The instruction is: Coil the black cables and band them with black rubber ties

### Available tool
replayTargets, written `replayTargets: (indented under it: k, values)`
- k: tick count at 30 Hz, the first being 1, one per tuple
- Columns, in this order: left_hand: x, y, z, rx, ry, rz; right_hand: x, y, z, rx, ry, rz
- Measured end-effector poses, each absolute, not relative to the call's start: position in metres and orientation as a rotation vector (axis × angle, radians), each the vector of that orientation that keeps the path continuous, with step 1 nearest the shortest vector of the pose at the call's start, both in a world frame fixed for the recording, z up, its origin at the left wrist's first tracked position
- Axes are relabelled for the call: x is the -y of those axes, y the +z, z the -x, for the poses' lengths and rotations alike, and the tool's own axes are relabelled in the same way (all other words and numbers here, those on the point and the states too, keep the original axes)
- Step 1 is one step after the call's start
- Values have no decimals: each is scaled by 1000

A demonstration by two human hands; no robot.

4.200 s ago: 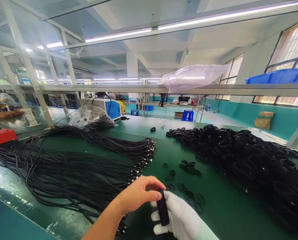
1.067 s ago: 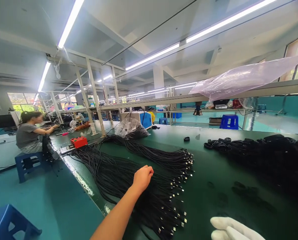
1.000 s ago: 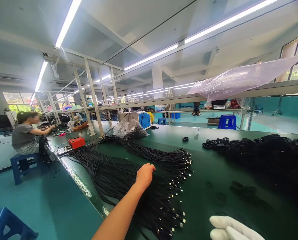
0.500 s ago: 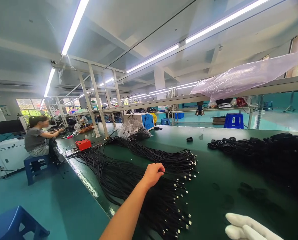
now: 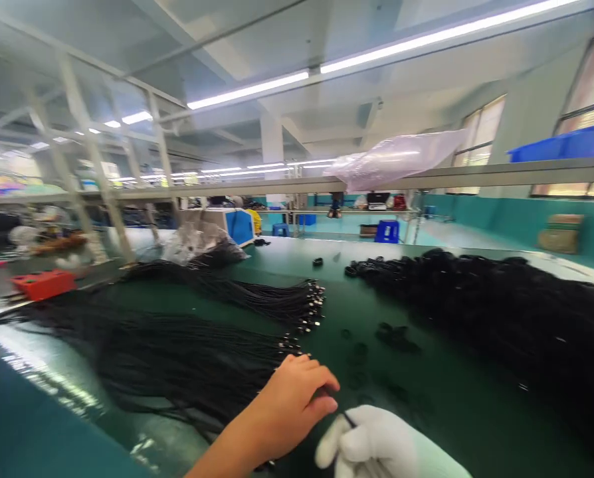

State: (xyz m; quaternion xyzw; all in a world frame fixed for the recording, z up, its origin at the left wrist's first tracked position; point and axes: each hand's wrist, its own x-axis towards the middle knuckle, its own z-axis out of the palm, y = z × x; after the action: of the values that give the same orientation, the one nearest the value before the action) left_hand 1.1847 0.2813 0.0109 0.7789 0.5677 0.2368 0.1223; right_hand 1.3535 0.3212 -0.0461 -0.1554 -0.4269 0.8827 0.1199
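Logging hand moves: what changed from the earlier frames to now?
The black bundle held at first no longer shows in either hand. Over the last half second, the left hand moved right from over the cables, close to the gloved right hand, now closed on a thin dark strip. The view swung right. The cables and pile of black loops look as before.

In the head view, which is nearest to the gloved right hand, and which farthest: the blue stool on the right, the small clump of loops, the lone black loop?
Nearest first, from the right hand:
1. Clump: just ahead, on the table.
2. Lone loop: near the table's back.
3. Stool: beyond the table.
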Motion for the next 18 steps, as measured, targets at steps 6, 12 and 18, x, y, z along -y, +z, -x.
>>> replayTargets:
  k: [6, 12, 18]
  values:
    - [-290, 11, -1196, -1374, 592, -2234, -331, -77, -1346, 1056, 2817, 169]
    - [-313, -6, -1206, -1290, 758, -2339, -335, -79, -1354, 1122, 2702, 157]
    - [-312, -64, -1183, -1986, 654, -2572, -356, -38, -1399, 715, 2348, 18]
